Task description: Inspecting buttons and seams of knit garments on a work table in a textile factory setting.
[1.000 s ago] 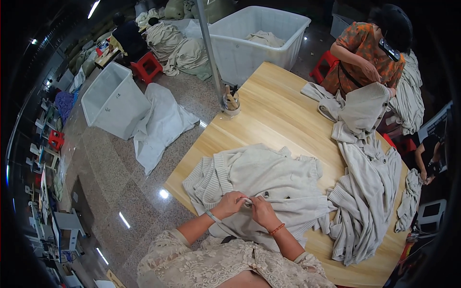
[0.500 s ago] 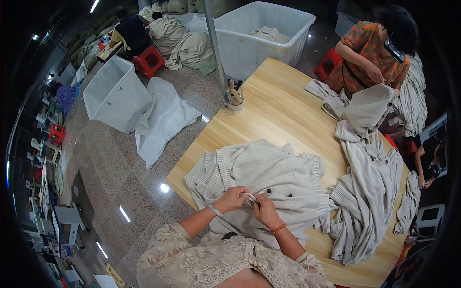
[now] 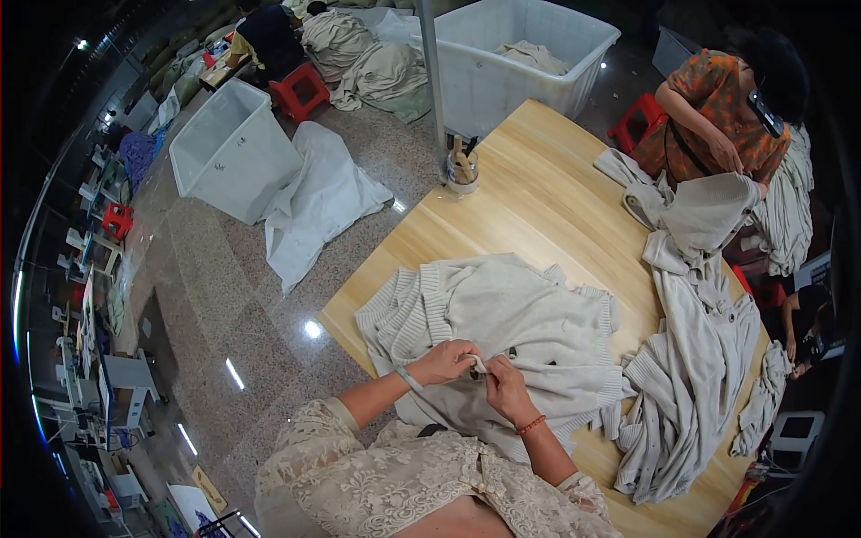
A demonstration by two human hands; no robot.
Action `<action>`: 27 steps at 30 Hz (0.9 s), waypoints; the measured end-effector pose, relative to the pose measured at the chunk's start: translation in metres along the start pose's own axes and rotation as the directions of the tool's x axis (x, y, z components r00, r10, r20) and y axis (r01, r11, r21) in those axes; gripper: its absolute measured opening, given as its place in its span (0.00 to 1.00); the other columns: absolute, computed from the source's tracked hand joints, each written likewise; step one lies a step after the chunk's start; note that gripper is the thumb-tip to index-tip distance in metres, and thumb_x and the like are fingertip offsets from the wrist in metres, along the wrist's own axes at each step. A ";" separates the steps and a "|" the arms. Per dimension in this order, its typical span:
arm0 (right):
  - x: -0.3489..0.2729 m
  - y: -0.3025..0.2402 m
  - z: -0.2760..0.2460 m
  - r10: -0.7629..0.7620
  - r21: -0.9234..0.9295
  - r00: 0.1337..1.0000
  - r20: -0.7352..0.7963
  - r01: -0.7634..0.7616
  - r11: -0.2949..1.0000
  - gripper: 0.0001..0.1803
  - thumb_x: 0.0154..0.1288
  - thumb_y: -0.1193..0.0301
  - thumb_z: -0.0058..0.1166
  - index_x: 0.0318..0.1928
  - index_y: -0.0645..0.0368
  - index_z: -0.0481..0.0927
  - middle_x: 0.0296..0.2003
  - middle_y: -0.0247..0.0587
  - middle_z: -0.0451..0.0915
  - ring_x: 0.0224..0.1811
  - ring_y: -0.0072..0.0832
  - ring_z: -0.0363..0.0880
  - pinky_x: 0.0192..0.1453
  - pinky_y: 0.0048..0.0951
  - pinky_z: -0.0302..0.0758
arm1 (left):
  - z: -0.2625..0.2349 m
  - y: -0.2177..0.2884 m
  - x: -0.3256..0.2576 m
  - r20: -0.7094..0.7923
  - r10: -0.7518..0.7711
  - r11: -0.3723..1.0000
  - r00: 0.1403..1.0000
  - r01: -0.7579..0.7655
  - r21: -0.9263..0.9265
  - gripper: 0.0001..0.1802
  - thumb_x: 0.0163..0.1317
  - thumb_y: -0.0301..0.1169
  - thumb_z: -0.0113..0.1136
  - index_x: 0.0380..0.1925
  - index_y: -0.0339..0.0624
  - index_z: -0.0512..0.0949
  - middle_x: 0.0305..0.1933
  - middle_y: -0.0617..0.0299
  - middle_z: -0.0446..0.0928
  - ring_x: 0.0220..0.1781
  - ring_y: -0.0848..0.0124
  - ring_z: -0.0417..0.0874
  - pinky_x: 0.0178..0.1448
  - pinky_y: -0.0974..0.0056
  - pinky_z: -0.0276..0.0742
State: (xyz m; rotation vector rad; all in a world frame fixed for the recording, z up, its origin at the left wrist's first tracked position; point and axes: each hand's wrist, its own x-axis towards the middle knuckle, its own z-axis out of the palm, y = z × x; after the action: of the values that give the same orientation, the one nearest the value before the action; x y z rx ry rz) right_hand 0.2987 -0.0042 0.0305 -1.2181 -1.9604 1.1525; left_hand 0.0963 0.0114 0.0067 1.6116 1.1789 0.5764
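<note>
Hands (image 3: 475,369) closer together, pinching cream sweater (image 3: 529,323)

Garment workshop: sweater piles (image 3: 691,394), bins (image 3: 229,148), sewing stations.

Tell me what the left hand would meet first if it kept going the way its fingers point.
Most likely the right hand: the left hand points at it, both pinching one fold of the cream knitted garment.

A pale grey ribbed knit cardigan (image 3: 511,332) lies spread and rumpled on the light wooden table (image 3: 538,206). Its near edge is bunched up.
</note>
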 end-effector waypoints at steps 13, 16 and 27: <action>-0.035 0.001 -0.035 0.206 -0.480 0.978 0.037 -0.164 0.862 0.05 0.62 0.68 0.51 0.35 0.56 0.75 0.36 0.47 0.75 0.30 0.47 0.78 0.32 0.46 0.75 | -0.015 0.001 -0.006 -0.191 0.221 0.865 0.956 -0.102 0.492 0.13 0.47 0.37 0.69 0.27 0.43 0.77 0.28 0.56 0.77 0.34 0.55 0.78 0.40 0.57 0.73; -0.038 -0.001 -0.036 0.120 -0.434 0.991 -0.064 -0.136 0.891 0.04 0.59 0.71 0.51 0.34 0.57 0.75 0.33 0.44 0.75 0.30 0.45 0.78 0.31 0.43 0.75 | 0.000 0.040 0.007 -0.155 0.343 0.756 0.926 -0.175 0.631 0.11 0.47 0.29 0.67 0.31 0.42 0.78 0.34 0.56 0.76 0.39 0.56 0.76 0.43 0.57 0.72; -0.046 0.004 -0.028 0.127 -0.285 0.979 -0.160 -0.169 0.943 0.07 0.59 0.73 0.53 0.39 0.58 0.75 0.38 0.47 0.73 0.32 0.47 0.78 0.34 0.44 0.75 | 0.057 0.040 0.056 -0.069 0.034 0.988 0.997 -0.023 0.153 0.09 0.52 0.25 0.64 0.34 0.35 0.80 0.31 0.54 0.79 0.28 0.65 0.81 0.35 0.66 0.76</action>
State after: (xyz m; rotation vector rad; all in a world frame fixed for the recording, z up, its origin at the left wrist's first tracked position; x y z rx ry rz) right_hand 0.3422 -0.0346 0.0396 -1.5813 -2.0130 0.8324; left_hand 0.1817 0.0358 0.0126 1.7518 1.2806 0.5779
